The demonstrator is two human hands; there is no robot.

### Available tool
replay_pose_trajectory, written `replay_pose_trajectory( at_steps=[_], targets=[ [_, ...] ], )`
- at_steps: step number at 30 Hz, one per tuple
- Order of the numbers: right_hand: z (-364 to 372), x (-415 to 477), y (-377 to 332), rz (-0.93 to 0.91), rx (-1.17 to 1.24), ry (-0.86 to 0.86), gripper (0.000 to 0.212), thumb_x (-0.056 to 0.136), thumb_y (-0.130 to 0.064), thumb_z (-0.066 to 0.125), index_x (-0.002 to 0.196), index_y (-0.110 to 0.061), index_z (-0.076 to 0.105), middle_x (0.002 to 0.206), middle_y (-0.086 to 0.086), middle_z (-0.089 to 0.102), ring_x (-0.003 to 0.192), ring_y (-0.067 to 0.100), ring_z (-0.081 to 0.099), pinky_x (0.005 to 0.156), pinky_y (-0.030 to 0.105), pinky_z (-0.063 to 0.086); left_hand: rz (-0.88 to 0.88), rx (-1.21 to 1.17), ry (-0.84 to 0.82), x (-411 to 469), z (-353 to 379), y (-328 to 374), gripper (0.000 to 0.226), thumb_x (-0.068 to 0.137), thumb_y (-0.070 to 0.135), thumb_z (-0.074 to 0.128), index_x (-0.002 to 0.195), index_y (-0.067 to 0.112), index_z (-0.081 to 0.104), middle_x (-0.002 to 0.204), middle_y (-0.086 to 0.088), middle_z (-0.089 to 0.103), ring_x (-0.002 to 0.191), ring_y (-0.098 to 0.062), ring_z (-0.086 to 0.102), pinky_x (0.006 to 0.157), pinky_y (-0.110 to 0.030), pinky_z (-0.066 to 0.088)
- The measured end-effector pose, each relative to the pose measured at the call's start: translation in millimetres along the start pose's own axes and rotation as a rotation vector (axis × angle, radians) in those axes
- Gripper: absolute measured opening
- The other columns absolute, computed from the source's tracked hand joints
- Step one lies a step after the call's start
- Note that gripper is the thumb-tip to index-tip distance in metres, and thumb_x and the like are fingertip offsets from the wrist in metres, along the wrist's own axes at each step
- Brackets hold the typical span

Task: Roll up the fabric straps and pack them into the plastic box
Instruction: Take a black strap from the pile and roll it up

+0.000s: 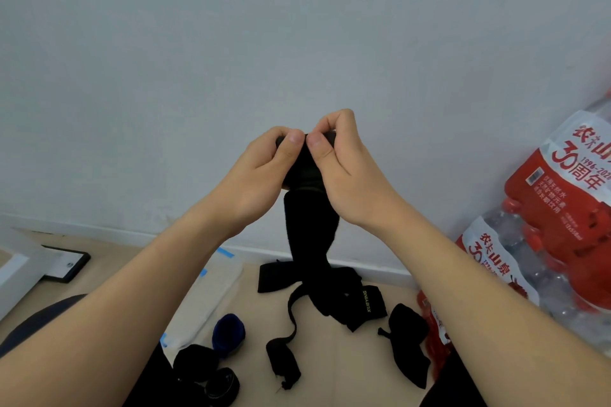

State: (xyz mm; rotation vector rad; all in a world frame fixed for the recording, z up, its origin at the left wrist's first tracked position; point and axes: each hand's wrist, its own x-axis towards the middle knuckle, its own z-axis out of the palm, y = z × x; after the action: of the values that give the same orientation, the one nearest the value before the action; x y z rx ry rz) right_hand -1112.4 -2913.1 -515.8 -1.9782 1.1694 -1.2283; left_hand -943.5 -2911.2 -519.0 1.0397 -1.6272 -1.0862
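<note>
A black fabric strap (pixel 309 228) is raised in front of me, its top end partly rolled between both hands and its tail hanging down to the floor. My left hand (pixel 261 172) and my right hand (pixel 344 168) pinch the roll from either side, thumbs meeting on top. On the floor lie more black straps (pixel 350 301), a loose narrow one (pixel 284 357), another black strap (pixel 408 340), a rolled blue strap (pixel 228 334) and two rolled black straps (pixel 206 373). A clear plastic piece (pixel 211 294), perhaps the box or its lid, lies on the floor at left.
Shrink-wrapped packs of red-capped water bottles (pixel 562 208) are stacked at the right against the white wall (pixel 297 43). A white board and a dark-framed flat object (pixel 64 263) lie at the far left on the light wooden floor.
</note>
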Motion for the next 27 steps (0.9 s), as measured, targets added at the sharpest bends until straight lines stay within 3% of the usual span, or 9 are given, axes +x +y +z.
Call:
replay_pose_trajectory(
  at_steps=[3,6,9,12,17,20,23,27],
  targets=[
    [5.0,-1.4,-2.3,0.038,0.048,0.023,0.021,0.106,-0.036,0.047,0.109,-0.015,0.042,0.086,-0.009,0.054,0.074,0.006,0.052,0.072,0.034,0.047,-0.003,0.019,0.004,-1.5,-2.1,-0.4,0.028,0.118,0.031,0.043,0.124,0.010,0.060,0.108,-0.007,0.072,0.097,-0.020,0.067,0.095,-0.052,0.056],
    [6.7,0.7,-1.3,0.123,0.074,0.066,0.027,0.113,-0.041,0.041,0.101,-0.017,0.044,0.084,-0.013,0.053,0.074,0.003,0.050,0.077,0.036,0.046,0.015,0.018,-0.016,-2.1,-0.7,-1.5,0.021,0.118,0.023,0.041,0.128,0.014,0.056,0.116,-0.015,0.070,0.102,-0.024,0.067,0.096,-0.052,0.055],
    [6.0,0.6,-1.1,0.068,0.046,0.085,0.021,0.117,-0.031,0.039,0.104,-0.015,0.043,0.088,-0.012,0.053,0.077,0.003,0.050,0.082,0.045,0.050,-0.014,-0.015,-0.011,-2.1,3.3,-2.1,0.023,0.117,0.029,0.042,0.127,0.017,0.059,0.106,0.005,0.070,0.098,-0.008,0.064,0.091,-0.042,0.054],
    [6.1,-1.3,-2.4,0.001,0.043,0.072,0.015,0.113,-0.026,0.041,0.110,-0.011,0.044,0.092,-0.013,0.053,0.080,0.002,0.052,0.081,0.037,0.049,-0.031,0.015,0.014,-0.3,1.3,-2.2,0.032,0.117,0.037,0.041,0.121,0.013,0.063,0.101,0.011,0.071,0.093,-0.005,0.067,0.087,-0.034,0.055],
    [3.8,-0.2,-0.3,0.051,-0.012,-0.005,0.012,0.115,-0.026,0.046,0.114,-0.014,0.045,0.086,-0.007,0.060,0.069,0.001,0.053,0.068,0.025,0.042,-0.041,-0.044,-0.028,1.8,-5.4,-3.4,0.020,0.115,0.024,0.049,0.127,0.013,0.061,0.110,-0.002,0.074,0.101,-0.013,0.070,0.092,-0.039,0.055],
    [2.5,1.6,-0.1,0.052,-0.012,0.040,0.013,0.115,-0.027,0.047,0.115,-0.014,0.047,0.097,-0.013,0.059,0.083,-0.002,0.058,0.080,0.028,0.050,-0.034,-0.167,-0.057,0.4,-3.4,-4.5,0.032,0.101,0.022,0.066,0.131,0.016,0.059,0.118,-0.008,0.074,0.106,-0.014,0.071,0.095,-0.040,0.056],
    [3.3,3.2,0.7,0.101,0.041,0.094,0.014,0.114,-0.033,0.050,0.115,-0.019,0.049,0.103,-0.011,0.064,0.098,0.007,0.066,0.093,0.039,0.056,0.047,-0.119,-0.057,-1.3,-2.0,-7.4,0.051,0.088,0.016,0.080,0.134,0.019,0.058,0.125,-0.007,0.074,0.115,-0.021,0.075,0.101,-0.038,0.061],
    [3.1,3.7,1.7,0.101,0.052,0.123,0.017,0.112,-0.039,0.053,0.112,-0.022,0.051,0.093,-0.012,0.067,0.090,0.004,0.066,0.089,0.039,0.057,0.031,-0.147,0.019,0.7,0.8,-6.6,0.036,0.096,0.012,0.081,0.129,0.010,0.068,0.121,-0.007,0.078,0.112,-0.020,0.077,0.101,-0.037,0.062]
  ],
)
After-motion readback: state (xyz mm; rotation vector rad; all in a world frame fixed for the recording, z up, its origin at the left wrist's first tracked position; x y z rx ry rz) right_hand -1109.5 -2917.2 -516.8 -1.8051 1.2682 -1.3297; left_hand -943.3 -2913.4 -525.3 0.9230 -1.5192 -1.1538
